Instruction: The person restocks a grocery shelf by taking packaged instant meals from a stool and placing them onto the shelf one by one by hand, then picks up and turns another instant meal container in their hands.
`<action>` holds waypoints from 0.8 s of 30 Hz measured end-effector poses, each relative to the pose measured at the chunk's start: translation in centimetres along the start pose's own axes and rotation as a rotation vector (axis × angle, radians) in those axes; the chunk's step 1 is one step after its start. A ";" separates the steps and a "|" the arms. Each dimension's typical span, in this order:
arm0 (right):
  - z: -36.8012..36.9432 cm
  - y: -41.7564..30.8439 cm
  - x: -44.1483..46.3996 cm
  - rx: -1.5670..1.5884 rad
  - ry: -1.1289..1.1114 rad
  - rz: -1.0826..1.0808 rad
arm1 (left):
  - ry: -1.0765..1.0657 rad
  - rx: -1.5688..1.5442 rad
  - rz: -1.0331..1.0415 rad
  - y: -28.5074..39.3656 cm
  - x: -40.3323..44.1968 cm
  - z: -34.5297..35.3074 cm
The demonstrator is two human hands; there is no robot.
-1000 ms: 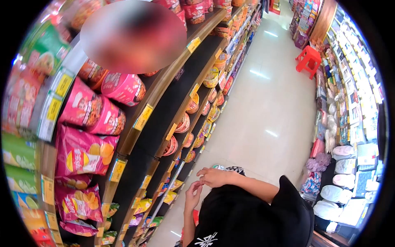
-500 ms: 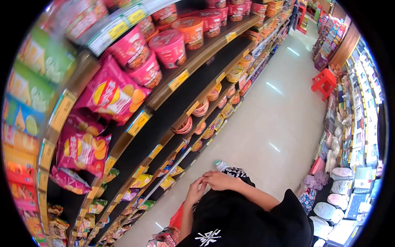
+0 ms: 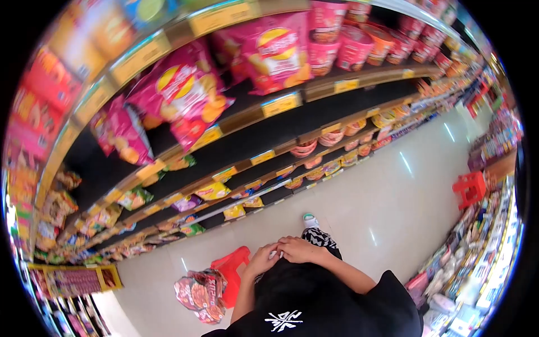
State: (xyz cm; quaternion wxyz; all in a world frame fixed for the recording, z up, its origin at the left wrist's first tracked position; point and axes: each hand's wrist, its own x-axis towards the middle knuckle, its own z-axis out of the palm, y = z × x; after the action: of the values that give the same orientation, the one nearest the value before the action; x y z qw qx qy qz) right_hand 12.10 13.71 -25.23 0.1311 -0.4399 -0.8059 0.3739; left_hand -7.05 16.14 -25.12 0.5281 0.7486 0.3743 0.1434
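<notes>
My left hand [image 3: 263,259] and my right hand [image 3: 296,249] meet in front of my black shirt [image 3: 337,303], low in the middle of the view. Their fingers are bent and touch each other at the tips. A small pale thing shows between them, too small to name. Just left of my left hand stands a red stool [image 3: 231,275], and beside it lies a large dark red printed package [image 3: 199,295]. One shoe [image 3: 310,221] shows on the floor beyond my hands.
Long shelves [image 3: 314,90] curve across the top and left, with pink chip bags [image 3: 182,92], tub noodles [image 3: 353,48] and smaller snack bags [image 3: 212,191]. Another red stool [image 3: 469,189] stands at the right, by a shelf of packed goods [image 3: 443,281]. Pale floor [image 3: 359,194] runs between.
The view has swung left, so the shelves look more level and the near red stool and package have come into view. My hands remain together in front of me.
</notes>
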 end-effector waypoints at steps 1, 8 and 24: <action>0.3 -0.5 0.5 -0.016 -0.034 -0.024 | 0.008 -0.026 -0.034 -0.2 -0.9 -0.2; 3.3 -3.8 4.6 -0.050 -0.333 -0.126 | 0.201 -0.152 -0.052 -5.9 -7.9 1.4; 2.1 -4.3 7.5 0.037 -0.416 -0.277 | 0.438 -0.271 -0.144 -4.9 -7.9 2.1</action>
State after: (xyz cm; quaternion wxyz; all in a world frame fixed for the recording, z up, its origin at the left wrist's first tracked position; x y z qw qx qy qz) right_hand 4.00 17.29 -24.49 0.0204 -0.2362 -0.8612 0.4496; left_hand -13.14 9.89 -28.91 0.5386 0.5938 0.5093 0.3129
